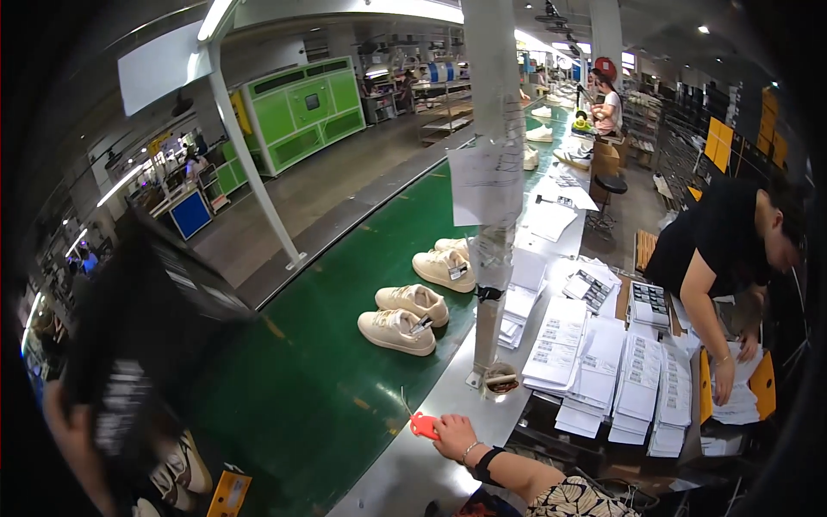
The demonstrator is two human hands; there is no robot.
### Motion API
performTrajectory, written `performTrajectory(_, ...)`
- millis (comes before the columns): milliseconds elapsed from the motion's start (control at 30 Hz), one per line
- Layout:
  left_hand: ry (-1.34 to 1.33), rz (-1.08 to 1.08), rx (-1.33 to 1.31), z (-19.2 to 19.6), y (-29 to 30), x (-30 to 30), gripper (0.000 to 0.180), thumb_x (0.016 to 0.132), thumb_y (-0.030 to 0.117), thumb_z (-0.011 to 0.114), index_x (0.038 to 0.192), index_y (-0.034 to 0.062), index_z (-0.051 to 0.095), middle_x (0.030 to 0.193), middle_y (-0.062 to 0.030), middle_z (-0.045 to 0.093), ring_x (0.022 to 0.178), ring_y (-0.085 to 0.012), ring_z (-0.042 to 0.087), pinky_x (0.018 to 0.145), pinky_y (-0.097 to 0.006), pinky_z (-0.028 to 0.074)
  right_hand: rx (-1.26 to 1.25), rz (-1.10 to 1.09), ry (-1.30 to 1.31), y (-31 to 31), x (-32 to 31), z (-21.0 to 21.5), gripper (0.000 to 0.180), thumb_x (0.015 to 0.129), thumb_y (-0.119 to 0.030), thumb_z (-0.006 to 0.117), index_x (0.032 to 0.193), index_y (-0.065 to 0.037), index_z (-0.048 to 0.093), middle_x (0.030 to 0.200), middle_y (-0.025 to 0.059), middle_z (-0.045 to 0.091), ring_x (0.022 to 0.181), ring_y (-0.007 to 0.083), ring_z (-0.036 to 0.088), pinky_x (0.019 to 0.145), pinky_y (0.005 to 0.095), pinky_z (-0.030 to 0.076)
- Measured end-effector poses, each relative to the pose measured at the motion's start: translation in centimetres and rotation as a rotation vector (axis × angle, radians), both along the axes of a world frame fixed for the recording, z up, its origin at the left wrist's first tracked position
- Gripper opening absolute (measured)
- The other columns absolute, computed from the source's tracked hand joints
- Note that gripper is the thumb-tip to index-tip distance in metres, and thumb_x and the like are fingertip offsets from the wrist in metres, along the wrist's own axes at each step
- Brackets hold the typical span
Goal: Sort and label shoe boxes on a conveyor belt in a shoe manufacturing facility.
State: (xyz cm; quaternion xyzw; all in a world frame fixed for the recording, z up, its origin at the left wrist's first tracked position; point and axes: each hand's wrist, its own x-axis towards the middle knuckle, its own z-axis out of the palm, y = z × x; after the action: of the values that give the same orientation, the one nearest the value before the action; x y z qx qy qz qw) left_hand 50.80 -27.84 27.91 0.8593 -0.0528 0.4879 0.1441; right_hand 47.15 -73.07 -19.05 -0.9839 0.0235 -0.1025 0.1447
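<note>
My left hand [62, 420] comes up at the lower left and grips a large black shoebox [146, 336], which is blurred and tilted over the green conveyor belt [293, 379]. Just below the box, a pair of cream sneakers [177, 470] and a yellow tag [228, 494] lie at the belt's near end. My right hand does not show in the picture. Two more pairs of cream sneakers, the near pair [403, 319] and the far pair [445, 263], sit farther up the belt.
A co-worker's hand [454, 432] with a bracelet and dark wristband rests on red-handled scissors [422, 425] on the steel table edge. A paper-wrapped post [491, 215] stands beside stacks of white label sheets [603, 362]. A person in black [715, 250] bends over them.
</note>
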Motion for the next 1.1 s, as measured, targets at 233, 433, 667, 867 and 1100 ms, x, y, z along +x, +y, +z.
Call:
performTrajectory(233,0.738,0.055,0.920,-14.0,-12.3,12.1,0.066,0.059,0.062,0.067,0.094,0.0064,0.062,0.092,-0.0100,0.062,0.090,-0.0253,0.055,0.089,-0.041,0.034,0.128,-0.034,-0.117,-2.2,-1.0,-0.5,0.029,0.075,-0.019,0.059,0.103,-0.010,0.057,0.104,0.0107,0.056,0.096,0.0305,0.054,0.082,0.0422,0.043)
performTrajectory(433,1.072,0.151,1.099,-19.5,-16.2,16.1,0.071,0.063,0.069,0.060,0.105,0.0120,0.063,0.104,-0.0106,0.063,0.106,-0.0250,0.055,0.099,-0.053,0.025,0.295,-0.010,-0.178,-2.7,0.0,-0.1,0.026,0.072,-0.014,0.060,0.096,-0.006,0.061,0.101,0.0148,0.058,0.091,0.0335,0.056,0.080,0.0411,0.046)
performTrajectory(667,0.853,-0.388,-0.090,-18.6,-18.7,20.4,0.056,0.071,0.040,0.068,0.113,0.0032,0.059,0.107,-0.0131,0.060,0.099,-0.0261,0.056,0.085,-0.035,0.045,0.505,-0.061,-0.291,-5.0,5.0,2.5,0.026,0.073,-0.010,0.060,0.098,-0.004,0.057,0.105,0.0169,0.055,0.097,0.0347,0.053,0.086,0.0401,0.044)
performTrajectory(867,1.029,-0.334,-0.245,-20.2,-14.2,16.0,0.066,0.078,0.040,0.065,0.126,-0.0013,0.046,0.123,-0.0217,0.051,0.113,-0.0296,0.052,0.093,-0.034,0.041,0.759,-0.306,-0.093,-7.0,13.8,4.8,0.028,0.076,-0.018,0.059,0.097,0.000,0.058,0.091,0.0197,0.059,0.089,0.0351,0.057,0.080,0.0402,0.046)
performTrajectory(1100,0.796,-0.488,0.051,-20.5,-15.4,10.3,0.051,0.080,0.028,0.065,0.122,0.0044,0.049,0.103,-0.0157,0.060,0.094,-0.0312,0.058,0.083,-0.037,0.045,0.659,-0.577,0.029,-11.3,23.5,3.2,0.047,0.075,-0.026,0.058,0.110,0.005,0.055,0.102,0.0276,0.060,0.099,0.0391,0.058,0.086,0.0407,0.045)
